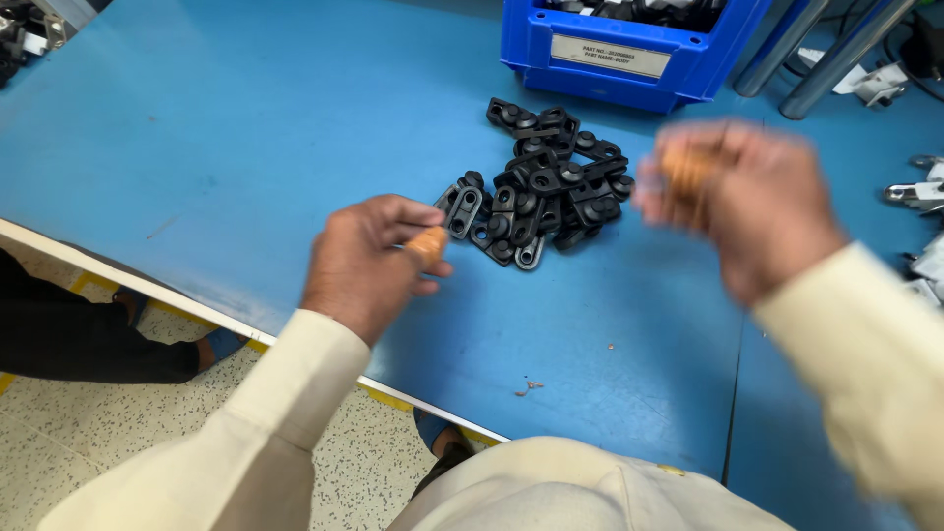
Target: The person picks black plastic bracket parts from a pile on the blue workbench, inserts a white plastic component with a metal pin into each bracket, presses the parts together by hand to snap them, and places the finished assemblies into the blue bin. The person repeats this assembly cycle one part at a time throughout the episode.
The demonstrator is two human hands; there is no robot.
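Note:
My left hand [366, 261] hovers over the blue table [197, 147], fingers closed around a small tan, cork-like piece [427, 243]. My right hand [752, 202] is raised and motion-blurred at the right, gripping a similar tan ribbed piece [685, 172] at its fingertips. Between the two hands lies a pile of several black plastic bracket parts [536, 182] with round holes, just right of my left hand.
A blue plastic bin [629, 54] holding more dark parts stands at the table's far edge. Metal tools [919, 192] lie at the right edge. The table's near edge runs diagonally above a speckled floor, where another person's dark-clothed leg [88, 339] shows.

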